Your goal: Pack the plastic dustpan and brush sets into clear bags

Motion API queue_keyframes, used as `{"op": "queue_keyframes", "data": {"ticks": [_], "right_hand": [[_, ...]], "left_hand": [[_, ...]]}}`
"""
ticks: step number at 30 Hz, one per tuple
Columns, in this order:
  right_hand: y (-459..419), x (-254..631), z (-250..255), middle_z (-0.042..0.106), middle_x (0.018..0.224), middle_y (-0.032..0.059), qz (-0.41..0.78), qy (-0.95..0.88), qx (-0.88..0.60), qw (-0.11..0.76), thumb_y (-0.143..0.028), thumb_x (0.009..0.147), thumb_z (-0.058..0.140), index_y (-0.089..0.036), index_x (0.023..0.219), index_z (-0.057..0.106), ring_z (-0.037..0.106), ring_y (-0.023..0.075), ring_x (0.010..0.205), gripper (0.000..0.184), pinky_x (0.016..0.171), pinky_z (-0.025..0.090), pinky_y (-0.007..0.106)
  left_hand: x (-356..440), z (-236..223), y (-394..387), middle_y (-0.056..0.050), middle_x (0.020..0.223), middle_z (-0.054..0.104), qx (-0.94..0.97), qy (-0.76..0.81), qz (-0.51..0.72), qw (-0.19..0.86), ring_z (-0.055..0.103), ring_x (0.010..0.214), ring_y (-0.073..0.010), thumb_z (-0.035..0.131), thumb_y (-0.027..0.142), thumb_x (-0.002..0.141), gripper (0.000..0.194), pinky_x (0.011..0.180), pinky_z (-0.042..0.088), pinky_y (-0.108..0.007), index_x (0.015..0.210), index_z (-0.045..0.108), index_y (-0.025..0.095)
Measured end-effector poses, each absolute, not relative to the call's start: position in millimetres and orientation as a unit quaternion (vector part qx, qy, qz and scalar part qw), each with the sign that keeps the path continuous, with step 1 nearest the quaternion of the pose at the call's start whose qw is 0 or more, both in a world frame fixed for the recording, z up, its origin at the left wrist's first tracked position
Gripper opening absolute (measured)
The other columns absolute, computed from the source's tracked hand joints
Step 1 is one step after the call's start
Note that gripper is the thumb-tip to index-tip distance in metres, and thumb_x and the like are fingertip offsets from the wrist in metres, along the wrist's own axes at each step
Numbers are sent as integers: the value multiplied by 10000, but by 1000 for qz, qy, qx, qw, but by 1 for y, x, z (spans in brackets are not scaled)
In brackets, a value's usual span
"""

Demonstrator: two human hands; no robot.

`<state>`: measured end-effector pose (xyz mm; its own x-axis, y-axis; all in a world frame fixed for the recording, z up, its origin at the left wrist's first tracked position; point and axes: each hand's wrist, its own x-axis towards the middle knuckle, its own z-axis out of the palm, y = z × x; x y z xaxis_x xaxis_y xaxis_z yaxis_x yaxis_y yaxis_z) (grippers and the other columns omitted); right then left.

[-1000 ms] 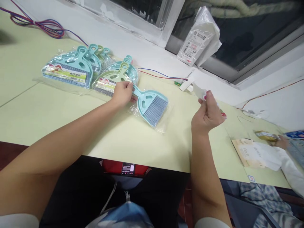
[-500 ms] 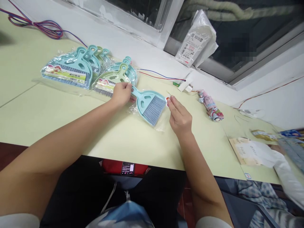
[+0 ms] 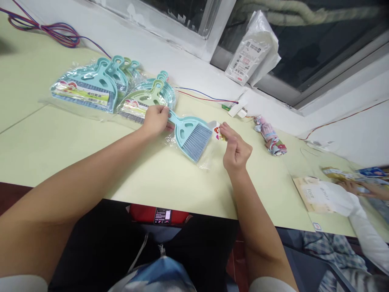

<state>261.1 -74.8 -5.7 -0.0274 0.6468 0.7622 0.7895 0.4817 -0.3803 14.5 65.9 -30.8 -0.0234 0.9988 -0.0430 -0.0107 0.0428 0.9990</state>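
Note:
My left hand (image 3: 155,120) is closed round the handle end of a light blue dustpan (image 3: 186,126), with a small brush (image 3: 197,142) of grey bristles lying in it. Clear plastic wrap shows around this set. At the dustpan's wide end, my right hand (image 3: 237,149) pinches a printed card (image 3: 217,132) with red mushroom pictures, part of which sticks out beyond the bristles. Behind my left hand lies a bagged green dustpan set (image 3: 147,97), with blue ones behind it. Farther left are more bagged blue sets (image 3: 88,87) with printed cards.
Coiled red and blue wires (image 3: 60,34) lie at the back left. A white plug (image 3: 238,110), a rolled patterned cloth bundle (image 3: 270,136) and a Face packet (image 3: 313,194) are to the right. A co-worker's hand (image 3: 361,187) is at the far right. A phone (image 3: 163,216) rests below the table edge.
My right hand has moved slightly right and its wrist has turned, and more of the card now shows beyond the dustpan. My left hand stays put. The co-worker's hand has come into view.

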Motion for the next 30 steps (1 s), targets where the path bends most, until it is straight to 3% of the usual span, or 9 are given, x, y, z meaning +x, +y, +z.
{"op": "queue_keyframes", "data": {"ticks": [5, 11, 22, 30], "right_hand": [[-68, 257, -8, 756, 1275, 102, -26, -646, -517, 562, -429, 1051, 536, -234, 1260, 740, 722, 269, 1221, 351, 1086, 589, 500], [-60, 258, -15, 744, 1289, 121, 46, -640, -493, 587, -458, 938, 721, -210, 1259, 725, 704, 268, 1249, 405, 1087, 589, 458], [-63, 259, -15, 739, 1315, 97, 33, -630, -502, 591, -405, 899, 774, -245, 1206, 760, 690, 275, 1266, 347, 1061, 602, 471], [-62, 257, -8, 763, 1254, 89, 157, -590, -478, 632, -432, 852, 827, -246, 1148, 792, 714, 288, 1215, 352, 1104, 572, 497]], "left_hand": [[14, -32, 67, -86, 860, 645, 481, 509, 507, 502, 713, 618, -196, 508, 306, 1019, 216, 606, 638, -364, 856, 588, 188], [14, -32, 67, -98, 913, 657, 484, 509, 507, 499, 709, 630, -186, 505, 310, 1018, 220, 603, 639, -348, 857, 593, 188], [13, -30, 66, -84, 953, 660, 485, 514, 504, 497, 710, 649, -158, 487, 303, 1037, 229, 634, 641, -310, 874, 594, 182], [13, -32, 68, -89, 960, 654, 490, 506, 508, 495, 698, 574, -166, 465, 274, 1034, 228, 564, 635, -345, 878, 595, 171]]}}
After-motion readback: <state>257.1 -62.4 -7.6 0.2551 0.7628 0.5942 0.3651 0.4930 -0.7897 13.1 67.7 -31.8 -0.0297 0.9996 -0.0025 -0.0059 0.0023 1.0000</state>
